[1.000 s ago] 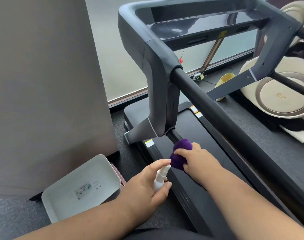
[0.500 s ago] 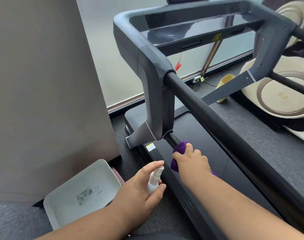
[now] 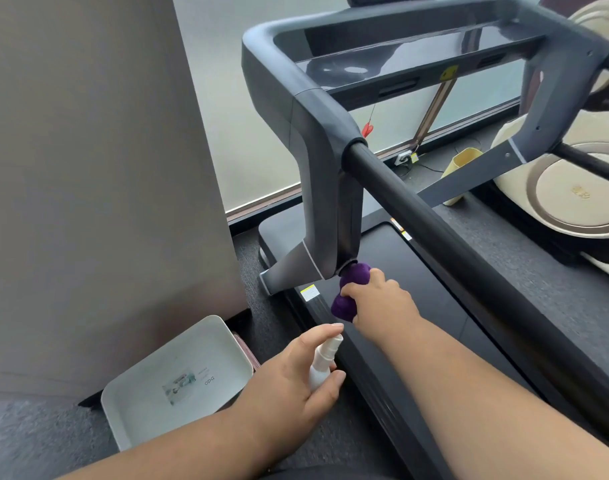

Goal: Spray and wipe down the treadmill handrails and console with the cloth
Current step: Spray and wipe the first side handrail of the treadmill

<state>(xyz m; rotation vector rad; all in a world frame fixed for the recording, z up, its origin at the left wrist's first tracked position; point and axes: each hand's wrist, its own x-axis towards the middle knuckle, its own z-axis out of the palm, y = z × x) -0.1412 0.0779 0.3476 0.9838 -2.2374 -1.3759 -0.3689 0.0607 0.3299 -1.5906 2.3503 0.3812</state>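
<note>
The purple soft cloth [image 3: 351, 292] is bunched around a thin lower black bar, right where this bar comes out of the grey plastic upright [image 3: 325, 188] of the treadmill. The right hand [image 3: 382, 299] grips the cloth, with fingers curled over it. The left hand [image 3: 296, 379] holds a small white spray bottle [image 3: 322, 363], the forefinger lying on its top and the thumb at its side. The nozzle points toward the cloth, and the bottle is near it but apart. Above them runs the thick black round handrail [image 3: 445, 223]. On the grey carpet beside the treadmill base lies a white rectangular tray [image 3: 150, 386].
</note>
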